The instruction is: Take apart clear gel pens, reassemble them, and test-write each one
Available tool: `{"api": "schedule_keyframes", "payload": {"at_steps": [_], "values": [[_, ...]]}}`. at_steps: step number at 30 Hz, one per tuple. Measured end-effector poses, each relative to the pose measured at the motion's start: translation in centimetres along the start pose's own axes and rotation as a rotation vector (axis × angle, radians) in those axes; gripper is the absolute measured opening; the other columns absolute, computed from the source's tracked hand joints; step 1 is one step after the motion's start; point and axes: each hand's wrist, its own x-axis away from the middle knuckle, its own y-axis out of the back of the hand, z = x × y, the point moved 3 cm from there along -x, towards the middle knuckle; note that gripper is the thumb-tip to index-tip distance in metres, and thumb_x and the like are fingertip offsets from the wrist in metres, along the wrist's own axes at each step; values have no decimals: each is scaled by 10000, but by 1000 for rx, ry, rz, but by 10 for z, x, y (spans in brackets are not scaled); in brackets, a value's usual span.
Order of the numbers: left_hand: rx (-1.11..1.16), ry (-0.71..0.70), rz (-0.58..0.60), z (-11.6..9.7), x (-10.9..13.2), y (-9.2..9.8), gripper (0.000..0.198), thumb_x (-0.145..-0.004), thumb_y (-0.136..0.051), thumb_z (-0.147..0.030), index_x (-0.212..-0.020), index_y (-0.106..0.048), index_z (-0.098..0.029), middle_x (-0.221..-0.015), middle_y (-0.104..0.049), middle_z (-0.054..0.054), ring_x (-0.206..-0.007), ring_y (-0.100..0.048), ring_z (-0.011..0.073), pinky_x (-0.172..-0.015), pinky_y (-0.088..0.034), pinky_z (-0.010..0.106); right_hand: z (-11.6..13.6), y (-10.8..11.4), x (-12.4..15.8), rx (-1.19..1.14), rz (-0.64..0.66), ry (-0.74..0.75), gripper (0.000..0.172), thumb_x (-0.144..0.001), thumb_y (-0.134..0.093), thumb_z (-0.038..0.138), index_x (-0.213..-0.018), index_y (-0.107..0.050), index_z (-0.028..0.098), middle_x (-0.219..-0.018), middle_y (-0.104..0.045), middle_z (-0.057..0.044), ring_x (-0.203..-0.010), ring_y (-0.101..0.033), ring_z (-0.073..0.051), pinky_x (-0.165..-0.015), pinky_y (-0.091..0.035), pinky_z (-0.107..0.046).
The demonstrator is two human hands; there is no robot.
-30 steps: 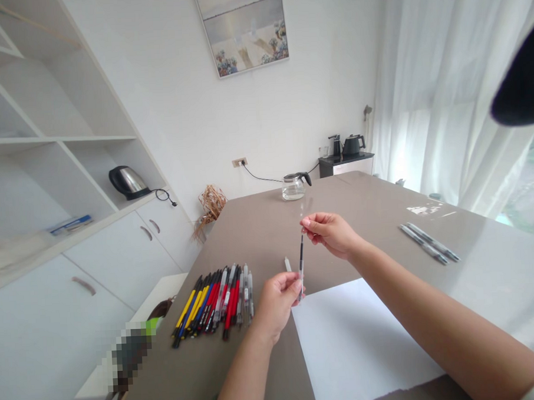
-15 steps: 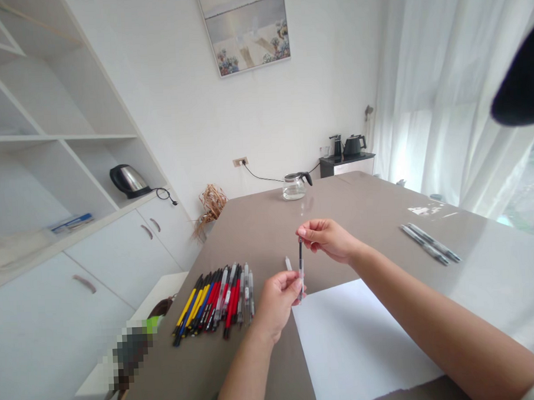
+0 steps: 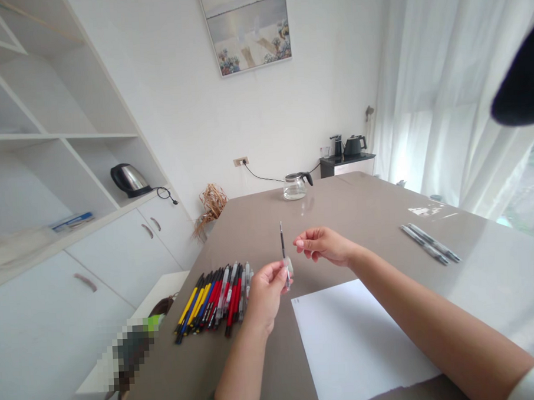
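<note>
Head view: slim, straight, dark refill nearly upright in left hand

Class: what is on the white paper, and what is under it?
Small marks show near the far-left corner of the white paper. The right forearm hides part of its right side; anything underneath is covered.

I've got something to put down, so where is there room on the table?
There's bare table between the glass pot and the right hand, and more between the right forearm and the two pens. It's crowded on the left, where the colourful pens lie packed together, and in the middle, where the left hand holds a thin pen piece.
</note>
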Motion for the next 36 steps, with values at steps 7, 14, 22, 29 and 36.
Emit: {"api": "schedule_keyframes", "payload": {"at_steps": [7,14,22,29,36], "values": [[27,-62,-172,0,-10,25,401,-655,-580,-418,-959,-568,-157,-793,-590,45,-679,-548,108,-635,-418,240,-43,-7,-30,647,-182,-217,260,-647,-561,397,-583,-584,146,-598,-602,-64,-519,-506,-128,-467,-353,-230],[65,-33,-135,2,-9,26,407,-648,-583,-433,-953,-573,-164,-813,-595,58,-679,-554,107,-608,-410,226,-54,-36,-48,891,-231,-290,353,-556,-593,491,-659,-612,154,-735,-621,-126,-730,-571,-244,-587,-384,-302],[128,20,-59,0,-6,20,414,-648,-587,-434,-955,-568,-157,-794,-597,62,-674,-563,114,-605,-418,228,-47,-30,-42,789,-203,-215,258,-608,-582,406,-596,-569,149,-613,-610,-88,-578,-554,-174,-503,-370,-253],[65,36,20,0,-1,8,414,-650,-581,-440,-946,-576,-150,-787,-595,62,-671,-556,118,-617,-422,237,1,6,-15,233,-288,30,316,-720,-458,481,-743,-496,168,-584,-565,-24,-421,-456,-79,-392,-370,-201],[-26,62,146,4,4,-9,361,-684,-560,-395,-950,-572,-151,-778,-591,51,-687,-557,130,-643,-422,264,41,30,15,-120,-433,277,286,-709,-511,419,-862,-419,196,-760,-600,-38,-512,-499,-86,-428,-381,-199]]}}
